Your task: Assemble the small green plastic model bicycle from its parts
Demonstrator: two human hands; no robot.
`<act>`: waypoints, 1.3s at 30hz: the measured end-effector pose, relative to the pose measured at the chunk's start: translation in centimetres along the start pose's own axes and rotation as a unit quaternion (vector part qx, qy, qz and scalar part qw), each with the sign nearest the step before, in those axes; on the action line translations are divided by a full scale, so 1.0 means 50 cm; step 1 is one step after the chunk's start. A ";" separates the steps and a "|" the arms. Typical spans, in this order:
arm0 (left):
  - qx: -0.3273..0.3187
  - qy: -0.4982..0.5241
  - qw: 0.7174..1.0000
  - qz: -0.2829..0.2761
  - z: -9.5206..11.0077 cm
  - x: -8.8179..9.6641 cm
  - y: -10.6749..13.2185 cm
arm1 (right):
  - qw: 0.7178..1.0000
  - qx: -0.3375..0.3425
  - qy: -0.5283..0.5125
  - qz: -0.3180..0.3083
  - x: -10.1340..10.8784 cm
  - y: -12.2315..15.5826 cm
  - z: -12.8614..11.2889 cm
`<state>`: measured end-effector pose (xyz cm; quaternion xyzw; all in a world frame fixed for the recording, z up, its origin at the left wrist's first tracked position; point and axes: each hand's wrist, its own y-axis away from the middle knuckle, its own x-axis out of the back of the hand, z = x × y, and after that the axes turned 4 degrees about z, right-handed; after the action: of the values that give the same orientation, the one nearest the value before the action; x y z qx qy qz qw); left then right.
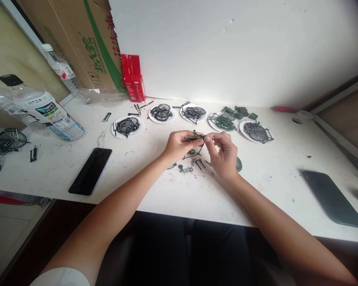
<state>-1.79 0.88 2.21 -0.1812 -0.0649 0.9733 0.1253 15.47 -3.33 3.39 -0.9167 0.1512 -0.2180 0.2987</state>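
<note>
Centrally, pinches a small green part between both hands, just above the white table. Clamps left hand fingertips on its left end; closes right hand thumb and forefinger on its right end. Hovers over loose small pieces lying directly beneath. Faces a far row of white discs loaded with wheel parts. Notes a black phone near left, well apart.

White table carries paper plates, two dark phones, a bottle, loose small parts
</note>
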 end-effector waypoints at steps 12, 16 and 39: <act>0.030 0.004 1.000 0.007 -0.001 0.004 0.001 | 0.990 -0.098 -0.088 -0.038 -0.004 0.001 0.001; 0.030 -0.009 0.999 0.015 -0.003 0.004 0.000 | 0.987 -0.117 -0.101 -0.042 -0.004 -0.002 -0.001; -0.009 -0.057 0.998 0.006 0.000 0.010 0.001 | 0.980 -0.135 -0.127 -0.067 -0.012 -0.002 -0.017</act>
<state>-2.25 0.94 2.05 -0.1273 -0.0797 0.9821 0.1135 14.56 -3.43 3.90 -0.9768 0.0785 -0.0970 0.1737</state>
